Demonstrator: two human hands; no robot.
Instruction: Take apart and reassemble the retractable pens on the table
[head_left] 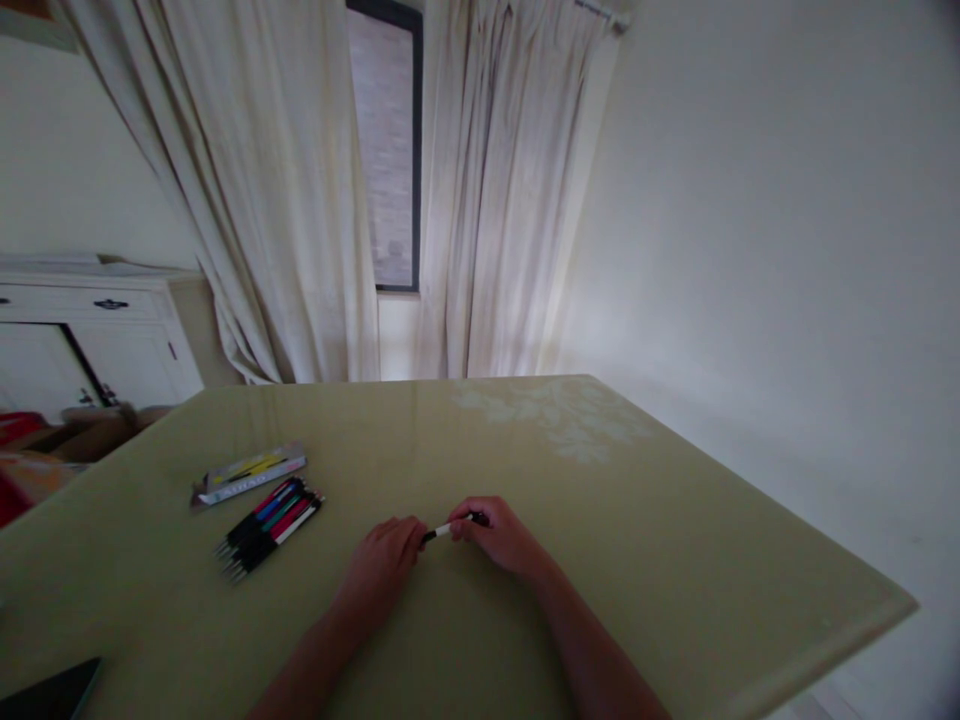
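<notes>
A black and white pen [442, 530] is held between my two hands, low over the middle of the table. My left hand [386, 560] has its fingers closed on the pen's left, black end. On the other side, my right hand [495, 535] pinches the pen near its right end, where a dark part shows by the fingers. Several pens [271, 525] with black grips and coloured barrels lie side by side in a slanted row left of my hands. Just behind them lies a flat pen box [251, 474] with yellow and dark markings.
The pale green table [675, 560] has a leaf pattern at its far right and a corner at the right. A dark flat object [56, 692] lies at the near left. Boxes [82, 435] stand beyond the left edge, before a white cabinet [127, 345].
</notes>
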